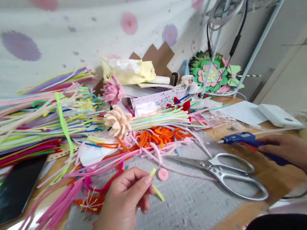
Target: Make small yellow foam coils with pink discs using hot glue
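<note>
Strip (pixel 157 188), yellow, light and floppy, is pinched at its top by the left hand (pixel 126 206) over the mat (pixel 189 209); the right hand (pixel 286 147) grips the glue gun (pixel 245 141) near the desk's right edge.

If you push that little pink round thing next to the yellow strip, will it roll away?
Probably not. The pink disc lies flat on the grey mat, so a push would likely slide it. It looks small and light, so it may skid easily. Stood on edge, it might roll.

yellow strip (pixel 157 189); blue glue gun (pixel 245 141); pink disc (pixel 163 174)
</note>
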`<state>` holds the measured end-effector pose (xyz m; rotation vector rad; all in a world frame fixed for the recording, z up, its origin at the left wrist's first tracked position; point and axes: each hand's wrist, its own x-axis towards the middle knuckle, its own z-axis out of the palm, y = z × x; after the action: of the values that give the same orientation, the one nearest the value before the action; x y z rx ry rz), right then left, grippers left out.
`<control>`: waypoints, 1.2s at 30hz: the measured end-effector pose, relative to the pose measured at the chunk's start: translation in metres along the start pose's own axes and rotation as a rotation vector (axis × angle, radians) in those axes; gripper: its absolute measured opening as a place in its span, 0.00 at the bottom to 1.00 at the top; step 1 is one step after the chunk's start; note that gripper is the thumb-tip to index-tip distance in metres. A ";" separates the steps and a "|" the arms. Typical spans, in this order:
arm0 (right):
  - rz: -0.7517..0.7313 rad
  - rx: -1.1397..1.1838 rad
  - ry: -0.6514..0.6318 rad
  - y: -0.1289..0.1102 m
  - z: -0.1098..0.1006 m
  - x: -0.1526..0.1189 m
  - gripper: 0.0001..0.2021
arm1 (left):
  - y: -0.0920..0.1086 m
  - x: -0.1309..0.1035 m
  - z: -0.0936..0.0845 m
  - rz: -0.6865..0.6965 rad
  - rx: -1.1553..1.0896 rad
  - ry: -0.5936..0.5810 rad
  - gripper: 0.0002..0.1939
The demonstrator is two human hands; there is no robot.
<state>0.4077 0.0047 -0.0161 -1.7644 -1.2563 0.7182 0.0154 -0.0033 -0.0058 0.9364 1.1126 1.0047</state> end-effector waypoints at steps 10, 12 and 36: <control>0.330 0.591 -0.371 -0.081 0.067 -0.050 0.06 | -0.003 -0.002 0.000 0.025 -0.014 0.024 0.08; 0.307 0.597 -0.424 -0.086 0.084 -0.061 0.09 | -0.002 -0.001 0.000 0.037 0.012 0.030 0.08; -0.454 0.013 -0.526 -0.106 0.116 -0.082 0.07 | -0.002 -0.004 -0.002 0.135 0.192 0.068 0.07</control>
<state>0.2361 -0.0221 0.0187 -1.2372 -1.9148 0.9424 0.0138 -0.0074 -0.0070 1.1515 1.2315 1.0585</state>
